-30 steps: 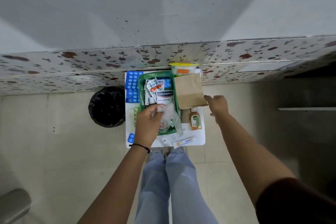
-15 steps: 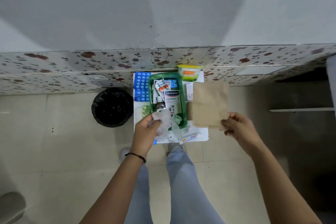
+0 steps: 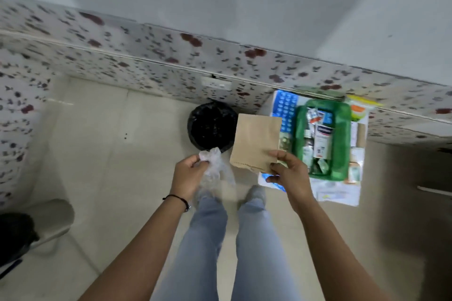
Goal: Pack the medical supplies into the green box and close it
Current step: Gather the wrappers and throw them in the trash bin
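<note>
Mid-frame, my right hand (image 3: 289,173) pinches brown paper bag (image 3: 256,140) by lower edge; light, floppy. Left hand (image 3: 188,173) closed on crinkly clear plastic (image 3: 215,166). Green box (image 3: 342,139) sits open, right of centre, supplies inside.

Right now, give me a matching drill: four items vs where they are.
Items:
1. brown paper bag
2. clear plastic wrap
3. black bin
4. green box

Places:
A. on the floor by the wall
B. pinched in the right hand
C. on the white table, open
D. held in the left hand

Pairs: 1-B, 2-D, 3-A, 4-C
</note>
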